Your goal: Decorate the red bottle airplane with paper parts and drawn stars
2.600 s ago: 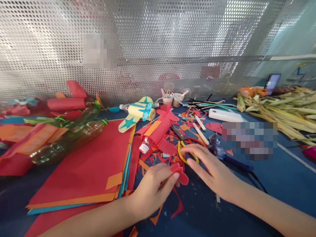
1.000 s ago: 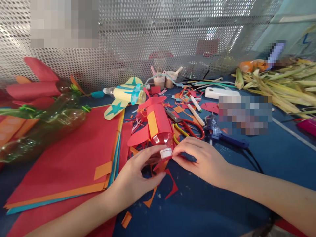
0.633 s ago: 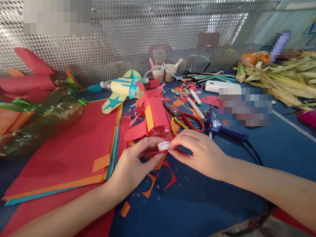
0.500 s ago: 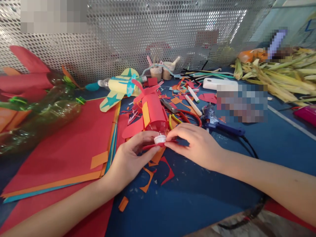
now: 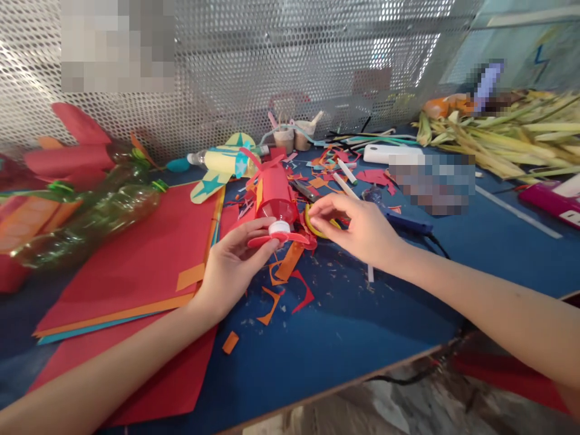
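A plane made from a plastic bottle wrapped in red paper lies on the blue table, its capped neck towards me. A red paper propeller sits against the front of the white bottle cap. My left hand is closed on the propeller at the cap, thumb in front and fingers behind. My right hand is off the propeller, just to its right, with loosely curled fingers and nothing visible in them. It hovers by the yellow scissor handles, and partly hides a blue glue gun.
Red paper sheets are stacked at the left, near green plastic bottles. A yellow bottle plane lies behind. Paper scraps and white markers are scattered about; dry husks lie at the far right.
My right hand has let go of the propeller and moved slightly right and up. My left hand keeps its hold, and more of the propeller shows. The view has shifted.
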Tool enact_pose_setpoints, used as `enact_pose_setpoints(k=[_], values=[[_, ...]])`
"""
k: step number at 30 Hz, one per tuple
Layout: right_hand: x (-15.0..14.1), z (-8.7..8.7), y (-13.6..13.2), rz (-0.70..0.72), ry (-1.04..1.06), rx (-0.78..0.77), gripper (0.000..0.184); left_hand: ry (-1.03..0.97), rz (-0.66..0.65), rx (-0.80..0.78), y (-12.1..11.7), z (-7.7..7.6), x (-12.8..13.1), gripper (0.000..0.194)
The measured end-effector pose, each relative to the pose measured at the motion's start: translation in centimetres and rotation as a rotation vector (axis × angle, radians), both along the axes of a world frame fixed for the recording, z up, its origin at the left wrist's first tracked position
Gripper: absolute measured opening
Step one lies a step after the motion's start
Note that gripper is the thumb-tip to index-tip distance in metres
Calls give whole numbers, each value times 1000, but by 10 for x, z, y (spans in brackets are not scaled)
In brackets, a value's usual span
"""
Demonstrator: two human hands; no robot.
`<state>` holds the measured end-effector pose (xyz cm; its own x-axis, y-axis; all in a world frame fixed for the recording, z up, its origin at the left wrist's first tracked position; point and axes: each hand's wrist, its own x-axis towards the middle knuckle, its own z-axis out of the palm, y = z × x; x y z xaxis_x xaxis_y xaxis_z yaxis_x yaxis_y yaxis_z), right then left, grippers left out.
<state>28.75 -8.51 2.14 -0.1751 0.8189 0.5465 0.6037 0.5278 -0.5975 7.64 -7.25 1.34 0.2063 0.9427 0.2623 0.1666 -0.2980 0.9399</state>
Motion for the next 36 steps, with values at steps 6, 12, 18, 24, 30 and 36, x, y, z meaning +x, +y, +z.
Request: enact_pose_setpoints(k=[6, 12, 18, 24, 30, 36], values=[[34, 26, 2, -247, -265, -22, 6, -1, -16, -18, 0, -1, -3, 39], [96, 5, -17, -474, -728, -138, 30, 33, -103, -56, 3, -5, -4, 35], [109, -23, -24, -387, -656, -135, 35, 61, -217, -73, 6, -9, -3, 32], [101, -17, -23, -481, -643, -73, 31, 85, -278, -58, 5, -13, -4, 37], [71, 15, -19, -386, -672, -114, 13, 96, -313, -63, 7, -14, -6, 38], [68, 26, -1, -455, -819, -275, 18, 90, -335, -77, 9, -20, -7, 39]])
